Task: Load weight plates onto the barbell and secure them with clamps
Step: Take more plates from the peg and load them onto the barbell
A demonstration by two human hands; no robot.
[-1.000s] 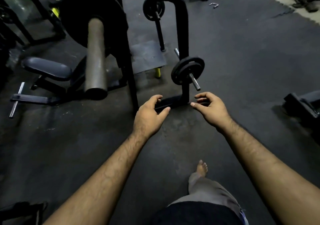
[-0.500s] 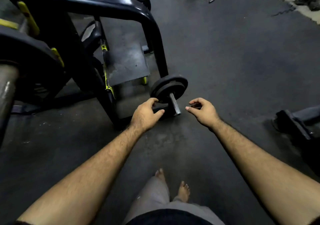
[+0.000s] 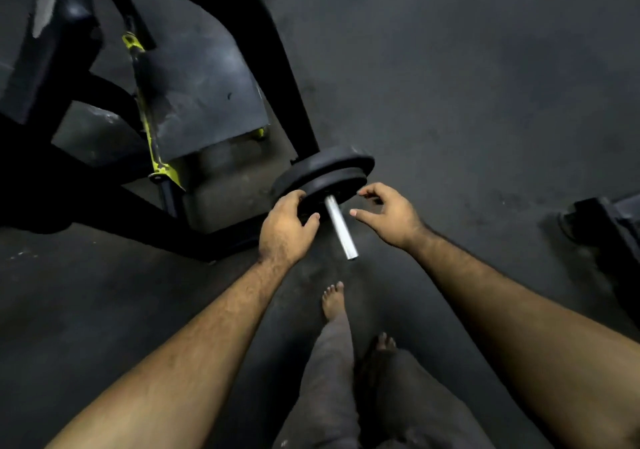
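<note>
Two black weight plates hang on a short silver storage peg that sticks out from the foot of a black rack post. My left hand grips the left rim of the nearer plate, fingers over its edge and thumb on its face. My right hand is at the right rim with fingers spread; its fingertips just reach the plate's edge. No barbell or clamp is in view.
The black and yellow rack frame with a dark grey foot plate fills the upper left. A black piece of equipment lies at the right edge. My bare feet stand on dark rubber flooring just below the peg.
I have bent down closer to the peg. My left hand has closed on the plate's left rim and my right hand has come up to its right rim.
</note>
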